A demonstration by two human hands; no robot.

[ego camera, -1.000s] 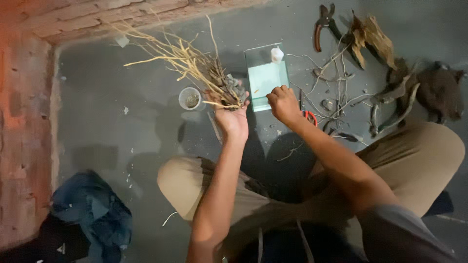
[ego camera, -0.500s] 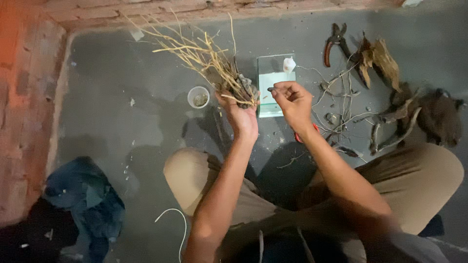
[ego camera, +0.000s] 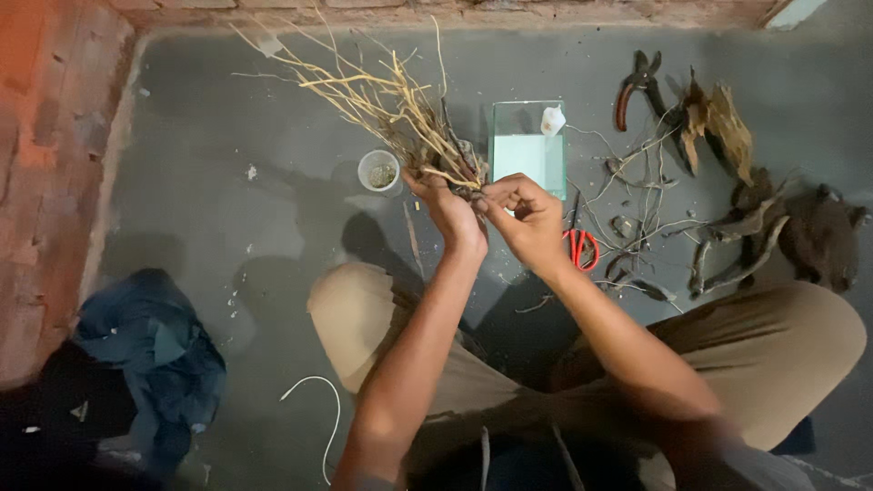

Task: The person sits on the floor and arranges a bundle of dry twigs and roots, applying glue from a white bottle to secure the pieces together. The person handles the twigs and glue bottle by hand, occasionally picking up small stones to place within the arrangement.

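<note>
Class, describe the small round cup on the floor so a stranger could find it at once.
Start at the grey floor below the brick wall. Just left of the left hand holding the pale root bundle stands a small cup. It alone is round, open-topped and whitish.

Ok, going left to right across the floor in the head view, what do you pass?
Blue cloth → small cup → glass box → red-handled scissors → pruning pliers → dark driftwood lump.
</note>
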